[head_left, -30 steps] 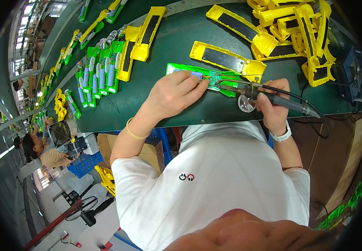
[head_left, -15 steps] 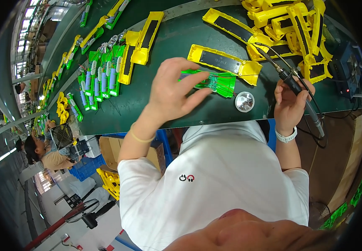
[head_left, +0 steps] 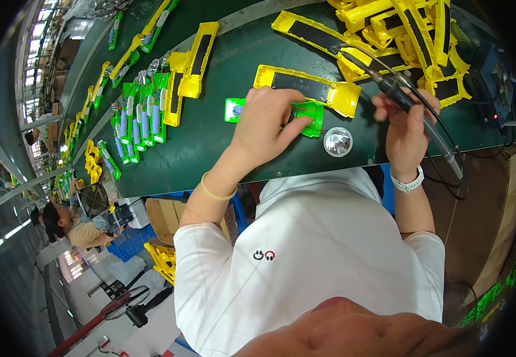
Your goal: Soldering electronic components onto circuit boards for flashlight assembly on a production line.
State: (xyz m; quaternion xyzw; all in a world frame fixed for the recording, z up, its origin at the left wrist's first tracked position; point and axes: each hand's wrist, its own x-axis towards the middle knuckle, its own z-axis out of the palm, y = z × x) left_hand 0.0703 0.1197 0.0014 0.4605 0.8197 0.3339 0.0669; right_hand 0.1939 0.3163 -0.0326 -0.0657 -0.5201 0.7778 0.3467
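My left hand (head_left: 264, 128) rests over a green lamp casing (head_left: 233, 110), its thumb and fingers curled around the middle where a small circuit board sits. Part of that board is hidden beneath the fingers. Thin red wires run at the casing's right end, close to a round silver reflector (head_left: 337, 142) lying on the bench. Just behind the casing is a yellow casing half (head_left: 342, 98) with a dark inlay. In my right hand (head_left: 410, 134), raised at the right, is a soldering iron (head_left: 396, 94), its tip pointing up and left, away from the casing.
Yellow casing halves (head_left: 421, 35) are heaped at the far right beside a blue device box (head_left: 496, 89). Several green casings with battery cells (head_left: 145, 122) stand grouped at the left, next to two yellow halves (head_left: 201, 59). A co-worker (head_left: 70, 220) sits far left.
My left fingers have closed in around the green casing, whose left end now shows. My right hand with the soldering iron has shifted slightly left. The whole view has moved a little.
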